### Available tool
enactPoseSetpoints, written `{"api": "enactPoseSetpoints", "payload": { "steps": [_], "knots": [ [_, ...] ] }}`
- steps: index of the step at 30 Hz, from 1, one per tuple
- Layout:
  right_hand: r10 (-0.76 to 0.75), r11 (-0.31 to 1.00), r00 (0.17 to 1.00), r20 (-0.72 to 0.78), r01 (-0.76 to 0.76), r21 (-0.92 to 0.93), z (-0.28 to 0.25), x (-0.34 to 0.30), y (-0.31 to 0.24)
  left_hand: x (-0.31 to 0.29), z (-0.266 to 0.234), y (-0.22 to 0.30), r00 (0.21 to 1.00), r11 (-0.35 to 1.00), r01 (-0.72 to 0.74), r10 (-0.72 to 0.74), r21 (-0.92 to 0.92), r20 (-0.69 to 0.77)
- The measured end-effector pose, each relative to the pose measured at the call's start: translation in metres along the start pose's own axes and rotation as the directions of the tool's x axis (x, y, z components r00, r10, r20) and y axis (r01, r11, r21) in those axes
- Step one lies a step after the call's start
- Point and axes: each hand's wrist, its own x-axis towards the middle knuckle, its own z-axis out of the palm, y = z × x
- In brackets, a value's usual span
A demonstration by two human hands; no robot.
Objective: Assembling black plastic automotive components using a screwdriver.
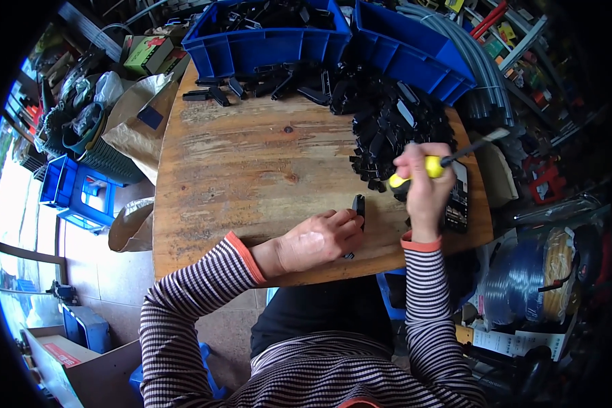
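Near the table's front edge, my left hand [319,236] is closed around a small black plastic part [359,203]. The part's upper end sticks up past my fingers; the rest is mostly hidden under them. To the right, my right hand [425,190] is raised and grips a yellow-handled tool [434,165]. Its thin dark shaft points up and right and ends in a pale tip; whether that is a blade or bristles I cannot tell. Just beyond this hand lies a heap of black plastic parts [381,129].
Two blue bins [268,51] stand at the far edge of the wooden table [238,170]; the left one holds black parts. A dark device with buttons [457,204] lies at the right edge. Brown paper bags [139,119] flank the left side, and spools of tubing [530,272] the right.
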Motion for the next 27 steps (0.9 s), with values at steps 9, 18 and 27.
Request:
{"api": "enactPoseSetpoints", "payload": {
  "steps": [9,18,27],
  "knots": [
    [0.044,0.997,0.996,0.074,-0.048,0.057,0.017,-0.005,0.018,0.009,0.001,-0.006,1.0,1.0,-0.002,0.002,-0.012,-0.009],
    [0.18,0.572,0.95,0.254,0.109,-0.813,-0.022,-0.018,0.033,0.028,0.004,-0.041,0.997,0.998,0.058,-0.055,-0.041,0.056],
    [0.243,0.517,0.946,0.214,0.06,-0.854,-0.027,-0.015,0.034,0.039,0.004,-0.184,0.724,0.788,0.596,-0.61,-0.151,-0.324]
  ]
}}
